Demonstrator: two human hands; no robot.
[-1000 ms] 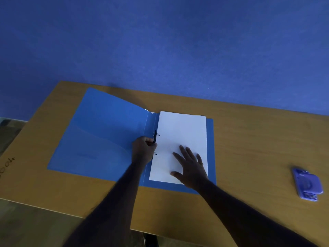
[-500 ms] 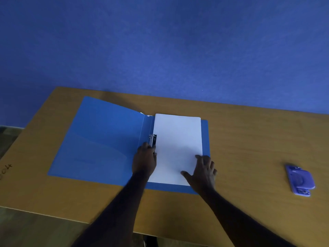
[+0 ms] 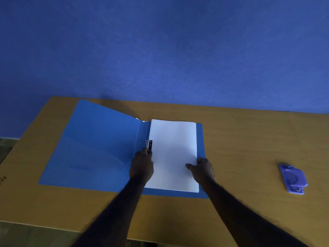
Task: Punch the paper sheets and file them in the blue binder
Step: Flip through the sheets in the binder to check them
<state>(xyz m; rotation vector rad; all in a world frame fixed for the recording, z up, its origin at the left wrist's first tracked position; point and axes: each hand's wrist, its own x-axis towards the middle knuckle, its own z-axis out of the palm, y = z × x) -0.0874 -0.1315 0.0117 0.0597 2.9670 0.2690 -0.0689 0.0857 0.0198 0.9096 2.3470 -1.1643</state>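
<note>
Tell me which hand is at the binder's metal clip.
The left hand, holding the metal clip by the spine of the blue binder; the right hand is at the right edge of the paper sheets.

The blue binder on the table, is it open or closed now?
Open. The binder has its front cover spread to the left on the table; the white sheets lie uncovered on its right half.
</note>
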